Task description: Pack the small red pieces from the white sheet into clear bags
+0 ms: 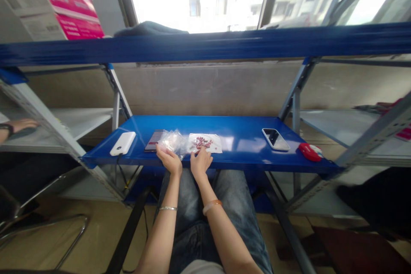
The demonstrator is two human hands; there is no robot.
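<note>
My left hand (170,160) is closed on a crinkled clear plastic bag (175,140) near the shelf's front edge. A white sheet (215,143), perhaps paper or tissue, lies flat to the bag's right, with several small dark-red pieces (203,141) heaped on it. Their kind is too small to make out. Over the sheet's near edge my right hand (201,163) has its fingers curled together, the tips at the red pieces. Whether a piece is between those fingertips is hidden. A dark flat item (152,143) lies partly under the bag.
On the blue shelf (244,126), a white power bank (123,143) with a cable lies left; a phone (275,139) and a red-and-white object (311,152) lie right. A blue beam (205,47) crosses above. Another person's hand (22,125) shows at far left.
</note>
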